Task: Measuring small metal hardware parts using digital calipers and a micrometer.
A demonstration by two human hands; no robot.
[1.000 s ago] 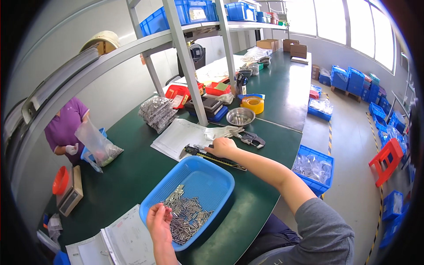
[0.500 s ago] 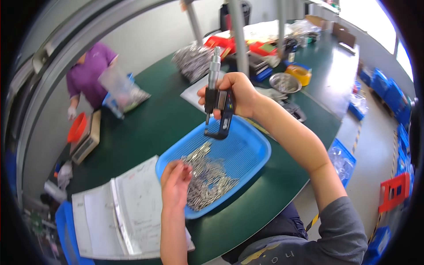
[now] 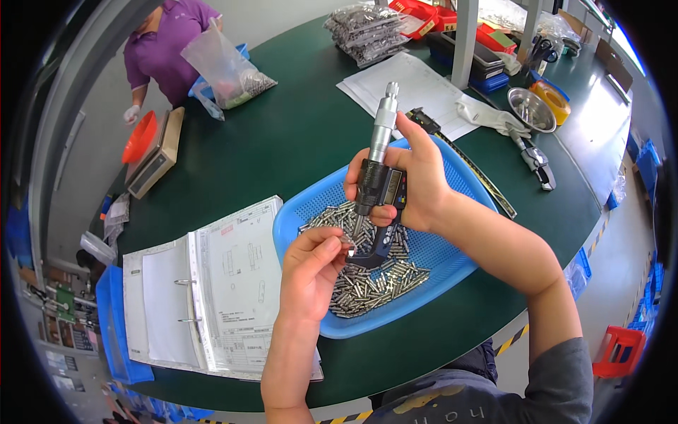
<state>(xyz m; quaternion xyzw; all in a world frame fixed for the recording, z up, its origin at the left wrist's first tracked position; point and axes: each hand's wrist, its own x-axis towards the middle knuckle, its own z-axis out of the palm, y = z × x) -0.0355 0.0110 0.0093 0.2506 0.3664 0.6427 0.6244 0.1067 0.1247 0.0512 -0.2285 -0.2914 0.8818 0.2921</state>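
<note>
My right hand point(image 3: 417, 185) grips a digital micrometer point(image 3: 371, 187), black-framed with a silver barrel, held upright over a blue plastic basket point(image 3: 452, 265). My left hand point(image 3: 311, 274) pinches a small metal pin point(image 3: 346, 241) at the micrometer's measuring gap. The pin is mostly hidden by my fingertips, and whether the jaws touch it I cannot tell. Many similar shiny metal pins point(image 3: 378, 288) lie heaped in the basket below both hands.
An open ring binder point(image 3: 236, 283) with drawings lies left of the basket. Beyond the basket are a caliper point(image 3: 480, 173), paper point(image 3: 409, 85), a white glove point(image 3: 487, 113), a metal bowl point(image 3: 531, 109) and another micrometer point(image 3: 535, 161). A scale point(image 3: 157, 152) stands near a co-worker point(image 3: 169, 53) in purple.
The micrometer in my right hand has come down toward my left hand. My left hand has risen to the measuring gap with the pin. The whole view has shifted.
</note>
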